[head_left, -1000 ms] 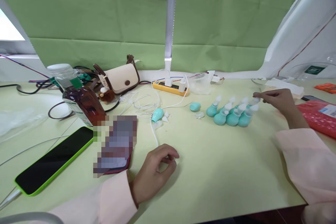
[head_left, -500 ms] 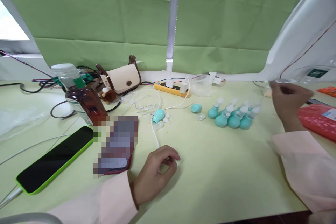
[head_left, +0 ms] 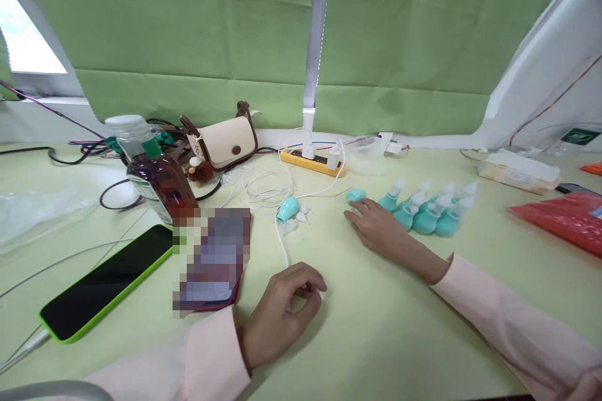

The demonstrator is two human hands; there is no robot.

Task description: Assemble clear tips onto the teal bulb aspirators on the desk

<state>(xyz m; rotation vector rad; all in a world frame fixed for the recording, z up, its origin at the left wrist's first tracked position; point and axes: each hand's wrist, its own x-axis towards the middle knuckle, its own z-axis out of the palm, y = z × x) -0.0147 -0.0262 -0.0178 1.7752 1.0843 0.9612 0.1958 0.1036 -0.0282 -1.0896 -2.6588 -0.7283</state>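
My left hand [head_left: 285,313] rests on the table beside a phone, its fingers loosely curled with a gap to the thumb and nothing in it. My right hand [head_left: 379,229] reaches down, fingers stretched out, just in front of a loose teal squeeze bulb [head_left: 355,195]; I cannot tell whether the fingertips touch it. To the right of that hand stands a group of teal bulb nasal aspirators [head_left: 427,219] with clear pointed tips. Another teal bulb [head_left: 288,208] lies on its side further left, next to small white cone-shaped pieces [head_left: 302,216].
At left lie a green-cased phone [head_left: 108,282] and a pixelated phone [head_left: 216,263], with a bottle of dark liquid [head_left: 160,185] behind. A handbag [head_left: 228,143], yellow power strip [head_left: 310,163] and white cables line the back. A tissue pack [head_left: 517,170] and red package [head_left: 564,219] sit right.
My right hand has swung from the far right, by the tissue pack, leftward to the loose teal bulb, and its fingers have stretched out. My left hand stays put. The view has shifted slightly.
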